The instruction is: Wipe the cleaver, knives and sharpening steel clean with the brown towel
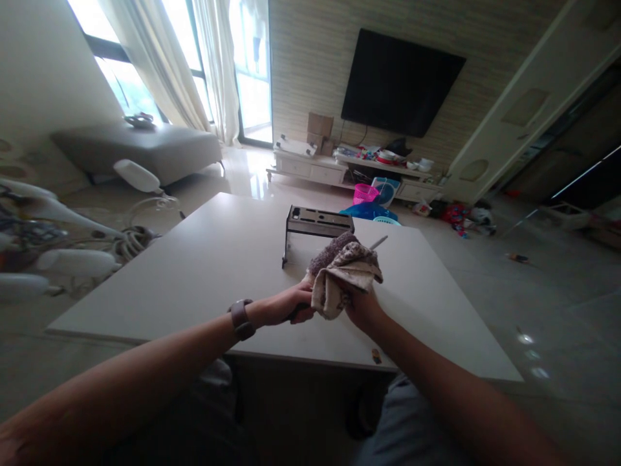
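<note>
In the head view, my left hand [298,304] is closed around a dark handle [292,315], mostly hidden in the fingers. A fuzzy brown-purple piece [332,254] rises just beyond it; whether it belongs to the handle or to the cloth I cannot tell. My right hand [361,309] grips a beige and brown patterned cloth [347,278], bunched and draped between both hands. A thin pale rod [379,242] sticks out behind the cloth. Past my hands, a black slotted metal frame [320,222] stands on the white table [218,272].
A small orange-and-dark item [376,356] lies near the table's front edge. White-shaded lamp parts [80,262] and cables crowd the left side. Behind the table are a pink basket [365,193], a blue bag [371,211] and a low cabinet [310,169] with clutter.
</note>
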`<act>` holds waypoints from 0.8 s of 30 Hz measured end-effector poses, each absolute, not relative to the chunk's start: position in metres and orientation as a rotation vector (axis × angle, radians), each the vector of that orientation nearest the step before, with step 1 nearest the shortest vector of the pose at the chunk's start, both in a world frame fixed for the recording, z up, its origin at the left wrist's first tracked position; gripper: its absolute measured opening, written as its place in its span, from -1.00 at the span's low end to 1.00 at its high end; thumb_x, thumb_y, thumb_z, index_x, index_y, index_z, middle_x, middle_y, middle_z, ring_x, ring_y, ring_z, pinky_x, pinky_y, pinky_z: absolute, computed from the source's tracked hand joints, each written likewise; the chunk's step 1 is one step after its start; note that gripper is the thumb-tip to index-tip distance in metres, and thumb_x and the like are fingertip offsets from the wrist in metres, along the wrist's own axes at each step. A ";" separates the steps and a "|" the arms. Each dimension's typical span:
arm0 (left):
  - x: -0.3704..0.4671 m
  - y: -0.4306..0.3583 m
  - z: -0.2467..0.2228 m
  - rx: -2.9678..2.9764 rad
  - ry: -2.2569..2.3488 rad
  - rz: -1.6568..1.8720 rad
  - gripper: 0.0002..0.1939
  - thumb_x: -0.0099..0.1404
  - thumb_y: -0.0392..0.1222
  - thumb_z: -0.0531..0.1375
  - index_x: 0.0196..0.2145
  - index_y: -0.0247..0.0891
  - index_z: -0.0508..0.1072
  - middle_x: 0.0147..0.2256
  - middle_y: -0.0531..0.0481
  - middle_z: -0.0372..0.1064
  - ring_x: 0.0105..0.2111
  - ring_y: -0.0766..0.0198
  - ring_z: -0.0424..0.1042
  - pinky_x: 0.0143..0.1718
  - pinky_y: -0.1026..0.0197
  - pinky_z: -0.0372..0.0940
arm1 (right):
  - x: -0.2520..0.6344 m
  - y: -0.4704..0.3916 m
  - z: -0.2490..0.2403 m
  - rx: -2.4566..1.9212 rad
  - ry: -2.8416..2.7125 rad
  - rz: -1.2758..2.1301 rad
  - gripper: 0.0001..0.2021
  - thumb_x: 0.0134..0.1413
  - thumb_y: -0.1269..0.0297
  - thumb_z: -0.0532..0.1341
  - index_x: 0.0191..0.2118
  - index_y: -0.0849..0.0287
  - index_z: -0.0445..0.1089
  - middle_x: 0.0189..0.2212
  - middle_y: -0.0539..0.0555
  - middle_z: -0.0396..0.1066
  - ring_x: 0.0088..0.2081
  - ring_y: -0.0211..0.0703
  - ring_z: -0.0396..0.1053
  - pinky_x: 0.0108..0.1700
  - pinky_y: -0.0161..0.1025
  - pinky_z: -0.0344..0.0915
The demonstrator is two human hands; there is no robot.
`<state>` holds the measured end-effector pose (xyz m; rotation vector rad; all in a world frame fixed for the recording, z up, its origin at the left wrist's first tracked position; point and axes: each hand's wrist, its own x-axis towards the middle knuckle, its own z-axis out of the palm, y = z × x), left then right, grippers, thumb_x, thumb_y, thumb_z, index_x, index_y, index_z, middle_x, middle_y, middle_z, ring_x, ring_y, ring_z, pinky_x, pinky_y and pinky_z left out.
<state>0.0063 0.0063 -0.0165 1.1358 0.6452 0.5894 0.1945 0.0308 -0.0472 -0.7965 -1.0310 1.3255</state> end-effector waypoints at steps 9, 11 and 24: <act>0.014 0.012 -0.015 1.449 0.898 0.601 -0.81 0.07 -0.15 0.29 -0.37 -0.28 0.43 -0.56 0.14 0.26 -0.59 0.38 0.15 -0.57 0.30 0.05 | 0.201 0.033 -0.031 -0.901 -0.992 1.256 -0.51 -0.21 0.24 0.53 -0.07 0.09 0.48 -0.12 0.02 0.62 -0.05 0.01 0.53 0.10 0.00 0.44; 0.017 0.012 -0.017 1.487 0.893 0.649 -0.78 0.08 -0.14 0.30 -0.33 -0.30 0.46 -0.48 0.10 0.31 -0.51 0.36 0.19 -0.49 0.29 0.09 | 0.203 0.035 -0.029 -0.899 -0.983 1.248 -0.54 -0.20 0.26 0.52 -0.09 0.10 0.49 -0.14 0.03 0.62 -0.07 -0.01 0.53 0.10 -0.01 0.44; 0.014 0.007 -0.008 1.406 1.025 0.523 -0.63 0.09 0.03 0.35 -0.50 -0.21 0.25 -0.60 0.20 0.07 -0.60 0.40 0.03 -0.56 0.27 -0.10 | 0.263 0.085 -0.006 -0.814 -0.763 1.076 -0.70 -0.18 0.36 0.46 -0.24 0.01 0.51 -0.20 -0.08 0.64 -0.13 -0.04 0.57 0.07 -0.01 0.50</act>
